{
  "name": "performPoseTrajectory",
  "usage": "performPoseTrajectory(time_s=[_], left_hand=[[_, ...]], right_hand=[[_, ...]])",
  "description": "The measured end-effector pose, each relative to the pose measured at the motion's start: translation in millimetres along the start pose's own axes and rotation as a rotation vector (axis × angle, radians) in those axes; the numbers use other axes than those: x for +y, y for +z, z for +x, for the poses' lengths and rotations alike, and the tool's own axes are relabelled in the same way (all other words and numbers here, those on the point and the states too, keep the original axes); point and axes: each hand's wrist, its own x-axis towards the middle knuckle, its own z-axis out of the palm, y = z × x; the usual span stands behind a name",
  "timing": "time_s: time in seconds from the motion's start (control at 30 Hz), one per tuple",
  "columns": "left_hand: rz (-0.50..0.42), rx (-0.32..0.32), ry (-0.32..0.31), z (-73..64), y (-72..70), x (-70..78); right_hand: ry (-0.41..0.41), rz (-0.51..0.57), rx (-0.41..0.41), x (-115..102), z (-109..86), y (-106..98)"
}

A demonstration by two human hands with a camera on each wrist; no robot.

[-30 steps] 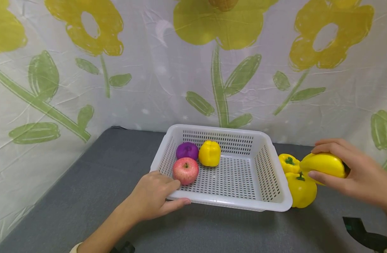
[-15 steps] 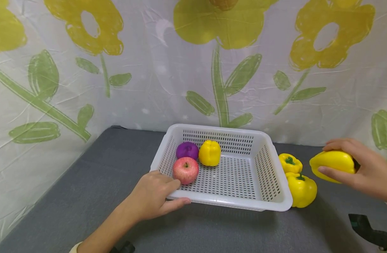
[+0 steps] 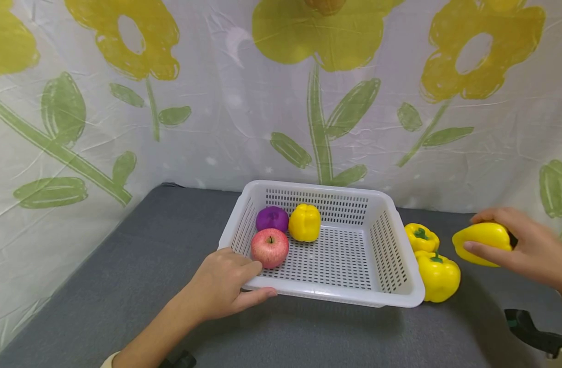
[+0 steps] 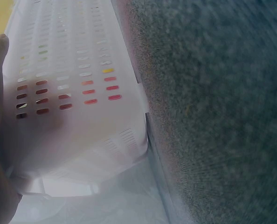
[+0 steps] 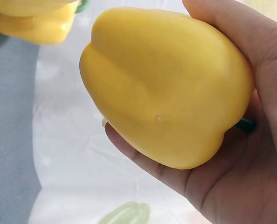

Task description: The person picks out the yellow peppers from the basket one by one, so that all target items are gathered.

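Observation:
My right hand (image 3: 531, 250) grips a yellow bell pepper (image 3: 483, 244) off to the right, held on its side. In the right wrist view the pepper (image 5: 169, 88) lies between thumb and fingers, its green stem toward the palm. My left hand (image 3: 230, 283) holds the front-left corner of a white plastic basket (image 3: 331, 294), fingers over the rim and thumb along the front. Inside that basket, at its left, are a red apple (image 3: 270, 248), a purple onion (image 3: 272, 220) and another yellow bell pepper (image 3: 304, 223).
Two more yellow bell peppers, a smaller one (image 3: 421, 237) behind a larger one (image 3: 438, 278), stand against the basket's right side. The grey table (image 3: 138, 276) meets a flower-printed curtain (image 3: 207, 128) at the back and left.
My right hand has moved right with its bell pepper, away from the two peppers beside the basket, then dropped slightly. The left hand and the basket have stayed put.

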Motion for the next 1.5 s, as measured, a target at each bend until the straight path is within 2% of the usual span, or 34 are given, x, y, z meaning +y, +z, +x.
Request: performPoseTrajectory(time_s=[0.2,0.47,0.67,0.93,1.13,1.5], left_hand=[[-0.003,0.009,0.005,-0.1,0.5,-0.2],[-0.003,0.000,0.000,0.2,-0.6,0.6],[0.000,-0.004,-0.001,0.0,-0.4,0.3],[-0.001,0.003,0.003,0.0,0.5,-0.2],[0.000,-0.015,-0.009,-0.4,0.2,0.4],[0.013,-0.017,-0.004,-0.6,0.6,-0.5]], right_hand=[[-0.011,0.044,-0.036,10,0.8,7],[0.077,0.074,-0.120,21,-1.0,16],[0.081,0.100,-0.180,26,0.0,20],[0.116,0.075,-0.238,34,-0.3,27],[0.103,0.062,-0.281,37,1.3,31],[0.131,0.051,-0.304,35,4.4,31]])
